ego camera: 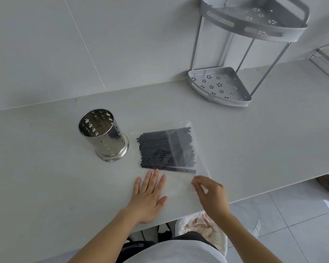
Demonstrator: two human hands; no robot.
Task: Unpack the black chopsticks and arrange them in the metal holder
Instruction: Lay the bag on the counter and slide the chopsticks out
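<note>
Item: black chopsticks (166, 149), a loose bundle sealed in a clear plastic bag (179, 179), flat on the grey counter (46, 168).

Risk, as I judge it: the sticks lie unevenly, one slanted along the near edge of the bundle. If I tear the bag open too sharply they could spill and roll toward the counter edge, which is near on the right. The film looks slippery; pulled without a firm hold-down, the whole bag may slide. The metal holder (104, 134) stands upright just left of the bag; a swept bag could knock it.

Hands: left hand (147, 196) flat, fingers straight and spread, pressing the near part of the bag, fingertips just short of the bundle. Right hand (210, 192) with fingers curled, pinching the bag's near right edge.

Position: chopsticks lie just beyond both hands, between them and the wall; holder empty as far as I can see.

Also present: corner rack (219, 88), far right.
</note>
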